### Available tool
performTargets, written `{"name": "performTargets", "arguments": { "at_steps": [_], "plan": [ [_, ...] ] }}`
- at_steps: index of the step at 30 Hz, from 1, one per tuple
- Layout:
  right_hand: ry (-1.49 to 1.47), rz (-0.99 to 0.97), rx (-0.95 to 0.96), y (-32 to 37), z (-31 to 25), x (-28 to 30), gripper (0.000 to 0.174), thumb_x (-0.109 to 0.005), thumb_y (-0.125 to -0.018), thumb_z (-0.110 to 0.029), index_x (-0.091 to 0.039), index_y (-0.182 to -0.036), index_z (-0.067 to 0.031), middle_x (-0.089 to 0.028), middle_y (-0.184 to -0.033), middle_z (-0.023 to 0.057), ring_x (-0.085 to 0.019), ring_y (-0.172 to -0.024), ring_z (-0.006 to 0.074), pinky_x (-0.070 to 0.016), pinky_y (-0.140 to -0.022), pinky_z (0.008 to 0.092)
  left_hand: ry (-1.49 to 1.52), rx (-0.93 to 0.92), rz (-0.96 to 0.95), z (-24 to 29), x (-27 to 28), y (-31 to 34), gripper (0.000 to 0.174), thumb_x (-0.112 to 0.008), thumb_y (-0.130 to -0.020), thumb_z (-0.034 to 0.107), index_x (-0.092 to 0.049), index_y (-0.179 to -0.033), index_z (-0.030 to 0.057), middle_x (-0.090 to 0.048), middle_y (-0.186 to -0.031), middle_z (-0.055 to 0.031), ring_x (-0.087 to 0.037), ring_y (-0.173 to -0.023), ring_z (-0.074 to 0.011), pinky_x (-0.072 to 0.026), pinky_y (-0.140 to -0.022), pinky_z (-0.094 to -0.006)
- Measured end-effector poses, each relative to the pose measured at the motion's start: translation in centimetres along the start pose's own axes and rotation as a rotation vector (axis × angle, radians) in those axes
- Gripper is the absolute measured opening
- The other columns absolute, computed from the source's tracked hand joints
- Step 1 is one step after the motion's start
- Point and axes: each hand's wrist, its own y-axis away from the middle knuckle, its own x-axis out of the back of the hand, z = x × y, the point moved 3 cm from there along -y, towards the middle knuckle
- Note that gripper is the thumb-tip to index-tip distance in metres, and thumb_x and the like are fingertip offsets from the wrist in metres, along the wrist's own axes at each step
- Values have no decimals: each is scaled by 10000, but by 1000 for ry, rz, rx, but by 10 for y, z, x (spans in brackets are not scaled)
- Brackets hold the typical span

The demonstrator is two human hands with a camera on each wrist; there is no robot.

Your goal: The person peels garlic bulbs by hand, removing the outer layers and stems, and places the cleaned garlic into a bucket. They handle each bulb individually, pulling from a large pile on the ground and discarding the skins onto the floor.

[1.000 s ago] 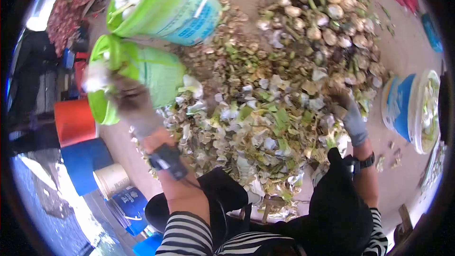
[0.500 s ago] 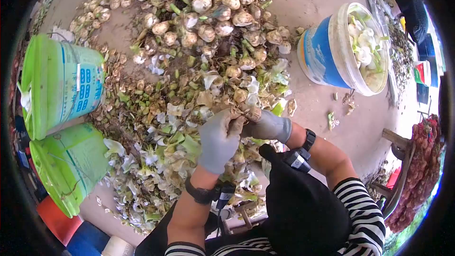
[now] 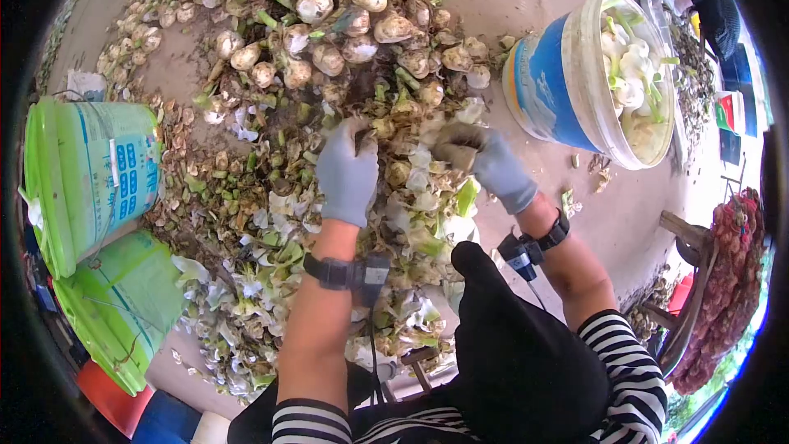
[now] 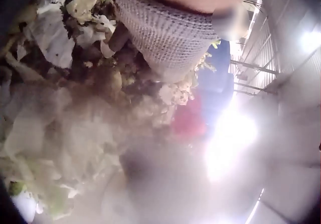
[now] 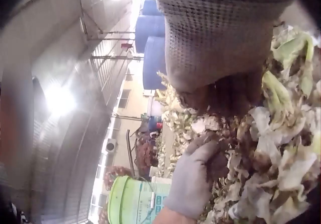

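Both hands wear grey knit gloves with soiled fingers. In the head view my left hand reaches low over the pile of peeled skins, fingers bent down at its upper edge. To its right, apart from it, is my right hand, its fingers curled inward over loose skins near the pile's right side. I cannot tell whether either hand holds anything. Soil-stained bulbs that look like fresh garlic, some with green stalks, lie heaped just beyond the hands. In the right wrist view the left hand dips among the skins.
A blue-and-white bucket at right holds white bulbs with green stems. Two green-rimmed buckets stand or lean at left, with a red container below. A wooden stool and red mesh sacks are at far right.
The left hand came back from the green bucket, where it held a whitish thing, and met the right hand around a brownish bulb. Now the hands are apart. The head view has swung right.
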Motion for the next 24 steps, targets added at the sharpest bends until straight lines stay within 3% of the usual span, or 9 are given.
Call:
{"name": "performTargets", "arguments": {
  "at_steps": [4,8,11,14,16,18,19,22,24],
  "plan": [
    [396,37,398,-16,2,-40,246,-631,-779,-243,-630,-826,-2,-628,-736,145,-616,-677,284,-491,-623,378,47,179,-17,-24,-12,31,329,-592,-762,115,-576,-1077,21,-627,-1004,-211,-609,-891,-376,-480,-763,-418],
    [943,48,246,-27,36,-64,234,-635,-727,-269,-614,-764,-39,-626,-736,144,-608,-693,340,-485,-608,420,-70,235,-161,-37,-9,67,419,-565,-751,129,-525,-1149,2,-615,-1004,-249,-593,-915,-396,-473,-764,-432],
    [1049,-159,136,-24,43,-65,393,-599,-796,-416,-562,-742,-29,-601,-729,135,-586,-703,374,-458,-594,450,-58,333,-576,-37,1,75,602,-612,-742,152,-404,-1256,-82,-579,-1098,-269,-577,-1013,-371,-457,-859,-402],
    [875,-77,307,-12,29,-55,242,-639,-734,-278,-635,-824,-53,-643,-749,118,-625,-686,313,-497,-630,412,263,149,-360,-22,11,80,679,-678,-740,172,-375,-1294,-77,-526,-1213,-242,-528,-1131,-307,-422,-936,-375],
    [223,-104,347,-5,18,-49,269,-631,-802,-261,-653,-960,-45,-659,-818,147,-630,-719,290,-505,-678,356,337,139,-371,-15,6,85,698,-727,-730,127,-375,-1301,-68,-477,-1280,-205,-463,-1198,-256,-399,-969,-341],
    [201,-226,360,3,-1,-47,286,-606,-852,-232,-638,-1050,-28,-664,-923,160,-631,-803,233,-488,-743,313,580,146,-350,0,6,83,650,-717,-734,43,-390,-1284,-68,-478,-1286,-188,-496,-1154,-228,-423,-943,-322],
    [81,-254,263,6,-8,-45,275,-596,-856,-218,-635,-1036,-14,-662,-952,152,-623,-843,210,-481,-761,311,745,317,-382,14,15,80,598,-715,-727,1,-422,-1245,-59,-505,-1244,-156,-528,-1091,-194,-442,-919,-302],
    [-15,-338,172,12,-7,-42,317,-584,-861,-205,-606,-1078,25,-644,-1045,144,-589,-950,177,-463,-827,303,651,119,-320,30,28,78,549,-728,-719,18,-457,-1193,-40,-544,-1169,-124,-554,-1012,-174,-458,-891,-301],
    [-124,-371,83,16,-11,-41,387,-600,-859,-152,-538,-1195,31,-596,-1142,124,-536,-1040,168,-436,-889,304,722,169,-313,42,28,83,551,-694,-709,-37,-443,-1200,-45,-531,-1178,-127,-544,-1031,-181,-469,-891,-307]
  ]
}}
